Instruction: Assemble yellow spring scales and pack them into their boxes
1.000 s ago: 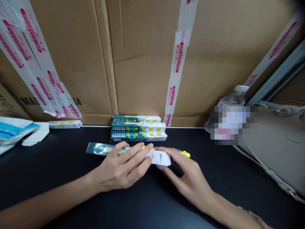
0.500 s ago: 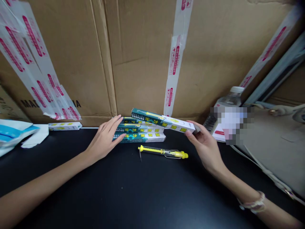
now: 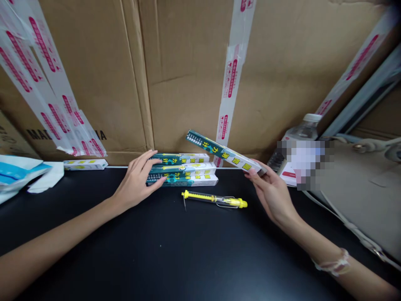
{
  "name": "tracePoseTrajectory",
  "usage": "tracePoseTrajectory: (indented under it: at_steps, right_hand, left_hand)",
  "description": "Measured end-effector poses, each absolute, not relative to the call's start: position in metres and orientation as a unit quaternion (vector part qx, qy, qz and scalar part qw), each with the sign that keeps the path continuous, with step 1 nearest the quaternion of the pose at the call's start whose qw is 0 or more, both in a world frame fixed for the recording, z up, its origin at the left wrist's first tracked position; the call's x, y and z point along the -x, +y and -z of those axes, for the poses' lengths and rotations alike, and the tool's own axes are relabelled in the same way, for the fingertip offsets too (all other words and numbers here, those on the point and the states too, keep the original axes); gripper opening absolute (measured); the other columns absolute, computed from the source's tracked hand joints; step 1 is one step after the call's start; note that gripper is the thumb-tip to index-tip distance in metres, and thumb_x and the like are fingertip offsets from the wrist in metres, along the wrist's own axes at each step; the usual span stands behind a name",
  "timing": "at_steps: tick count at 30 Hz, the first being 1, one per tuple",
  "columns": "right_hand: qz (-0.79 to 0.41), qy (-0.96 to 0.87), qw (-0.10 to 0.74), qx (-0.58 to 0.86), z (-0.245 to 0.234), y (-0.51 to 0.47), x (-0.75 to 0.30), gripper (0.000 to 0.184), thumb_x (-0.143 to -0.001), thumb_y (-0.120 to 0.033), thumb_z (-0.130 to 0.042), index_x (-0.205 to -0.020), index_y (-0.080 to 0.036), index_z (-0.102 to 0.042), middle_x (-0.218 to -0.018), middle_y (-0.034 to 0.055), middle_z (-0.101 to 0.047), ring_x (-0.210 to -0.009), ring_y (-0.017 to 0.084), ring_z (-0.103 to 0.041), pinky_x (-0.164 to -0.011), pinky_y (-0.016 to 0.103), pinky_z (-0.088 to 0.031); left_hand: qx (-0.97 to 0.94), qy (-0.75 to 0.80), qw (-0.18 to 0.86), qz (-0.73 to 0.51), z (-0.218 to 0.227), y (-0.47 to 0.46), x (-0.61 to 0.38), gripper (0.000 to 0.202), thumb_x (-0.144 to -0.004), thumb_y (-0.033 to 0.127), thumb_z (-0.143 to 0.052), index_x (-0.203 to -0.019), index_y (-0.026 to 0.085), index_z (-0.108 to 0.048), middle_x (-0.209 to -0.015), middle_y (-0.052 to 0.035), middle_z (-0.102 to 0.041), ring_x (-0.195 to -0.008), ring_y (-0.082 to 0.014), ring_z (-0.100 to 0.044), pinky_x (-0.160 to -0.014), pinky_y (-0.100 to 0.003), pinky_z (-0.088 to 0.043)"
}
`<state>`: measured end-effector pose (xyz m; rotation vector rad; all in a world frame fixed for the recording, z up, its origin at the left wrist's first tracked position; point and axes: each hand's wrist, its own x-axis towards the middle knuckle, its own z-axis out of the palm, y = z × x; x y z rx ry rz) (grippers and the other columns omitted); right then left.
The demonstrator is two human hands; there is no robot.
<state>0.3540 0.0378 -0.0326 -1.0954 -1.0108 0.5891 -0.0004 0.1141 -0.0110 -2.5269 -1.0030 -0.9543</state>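
A cardboard wall (image 3: 188,83) is rising behind our stack of boxes (image 3: 181,179); a blur is hiding a bottle (image 3: 303,131) right of it. Our left hand (image 3: 136,179) is spreading its fingers on the stack; our right hand (image 3: 272,194) is clamping a tilted box (image 3: 225,152) above it, contents unseen.

The left hand (image 3: 136,182) and right hand (image 3: 272,196) are bare, with short fingernails, and both forearms are uncovered. A thin, pale, translucent bracelet (image 3: 334,263) of looped strands circles the right wrist.
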Motion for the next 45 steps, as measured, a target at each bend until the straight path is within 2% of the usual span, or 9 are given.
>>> tracePoseTrajectory:
  at_steps: [4,8,11,13,17,27,32,40,45]
  right_hand:
    - [-0.284,-0.440,0.705,0.478,0.030,0.036,-0.352,0.041,-0.078,-0.043,-0.079,-0.112,-0.024,-0.068,-0.124,0.0078,-0.069,-0.118,0.026,-0.063,-0.109,0.046,-0.045]
    - [-0.302,-0.429,0.716,0.460,0.027,0.035,-0.349,0.040,-0.075,-0.040,-0.082,-0.110,-0.025,-0.069,-0.123,0.0060,-0.070,-0.123,0.026,-0.060,-0.114,0.045,-0.040]
    - [-0.311,-0.423,0.724,0.447,0.027,0.035,-0.348,0.039,-0.075,-0.039,-0.083,-0.109,-0.025,-0.070,-0.122,0.0051,-0.070,-0.126,0.026,-0.058,-0.116,0.044,-0.038]
    - [-0.313,-0.420,0.730,0.440,0.027,0.034,-0.349,0.038,-0.076,-0.040,-0.081,-0.109,-0.025,-0.070,-0.122,0.0048,-0.070,-0.127,0.026,-0.058,-0.116,0.044,-0.039]
    - [-0.311,-0.419,0.734,0.436,0.026,0.034,-0.351,0.034,-0.079,-0.041,-0.079,-0.108,-0.026,-0.071,-0.122,0.0040,-0.070,-0.127,0.026,-0.058,-0.116,0.043,-0.040]
    - [-0.295,-0.427,0.716,0.466,0.026,0.033,-0.356,0.040,-0.076,-0.043,-0.081,-0.110,-0.026,-0.070,-0.119,0.0047,-0.071,-0.121,0.027,-0.062,-0.113,0.047,-0.042]
    - [-0.275,-0.431,0.708,0.487,0.030,0.037,-0.362,0.046,-0.074,-0.043,-0.082,-0.115,-0.025,-0.069,-0.121,0.0068,-0.070,-0.119,0.029,-0.062,-0.108,0.051,-0.046]
    - [-0.262,-0.435,0.710,0.488,0.032,0.043,-0.369,0.047,-0.074,-0.042,-0.082,-0.115,-0.025,-0.068,-0.121,0.0065,-0.070,-0.120,0.028,-0.061,-0.107,0.049,-0.047]
    - [-0.265,-0.432,0.713,0.484,0.034,0.047,-0.371,0.047,-0.072,-0.044,-0.083,-0.113,-0.025,-0.068,-0.120,0.0065,-0.071,-0.120,0.028,-0.062,-0.105,0.046,-0.050]
  left_hand:
    - [0.879,-0.329,0.151,0.309,0.006,0.113,-0.002,0.059,-0.092,0.043,-0.059,-0.142,0.015,-0.042,-0.150,-0.0190,-0.046,-0.141,-0.0320,-0.040,-0.113,-0.055,-0.033]
    - [0.879,-0.346,0.161,0.286,-0.012,0.122,-0.014,0.043,-0.097,0.046,-0.050,-0.126,0.015,-0.058,-0.142,-0.0175,-0.054,-0.138,-0.0329,-0.042,-0.111,-0.055,-0.031]
    - [0.901,-0.339,0.144,0.229,-0.026,0.136,-0.031,0.070,-0.094,0.063,-0.046,-0.139,0.009,-0.046,-0.142,-0.0193,-0.053,-0.133,-0.0305,-0.047,-0.108,-0.046,-0.036]
    - [0.926,-0.312,0.129,0.169,-0.032,0.146,-0.042,0.086,-0.086,0.075,-0.047,-0.144,0.011,-0.042,-0.145,-0.0180,-0.050,-0.130,-0.0302,-0.050,-0.104,-0.041,-0.039]
    - [0.939,-0.305,0.119,0.102,-0.031,0.157,-0.053,0.099,-0.076,0.086,-0.045,-0.142,0.012,-0.046,-0.135,-0.0198,-0.056,-0.120,-0.0350,-0.053,-0.096,-0.043,-0.040]
    - [0.941,-0.315,0.105,0.063,-0.027,0.150,-0.044,0.090,-0.086,0.078,-0.042,-0.149,0.013,-0.036,-0.143,-0.0244,-0.044,-0.128,-0.0388,-0.044,-0.104,-0.050,-0.033]
    - [0.945,-0.314,0.078,0.053,-0.028,0.147,-0.033,0.083,-0.089,0.073,-0.043,-0.151,0.019,-0.032,-0.147,-0.0186,-0.044,-0.130,-0.0356,-0.045,-0.108,-0.048,-0.030]
    - [0.940,-0.341,0.007,0.033,-0.039,0.140,-0.017,0.075,-0.086,0.072,-0.049,-0.142,0.023,-0.039,-0.134,-0.0149,-0.054,-0.116,-0.0330,-0.054,-0.100,-0.046,-0.037]
    - [0.935,-0.350,-0.058,-0.004,-0.055,0.150,-0.022,0.080,-0.067,0.075,-0.068,-0.126,0.027,-0.044,-0.118,-0.0088,-0.064,-0.099,-0.0286,-0.063,-0.082,-0.035,-0.046]
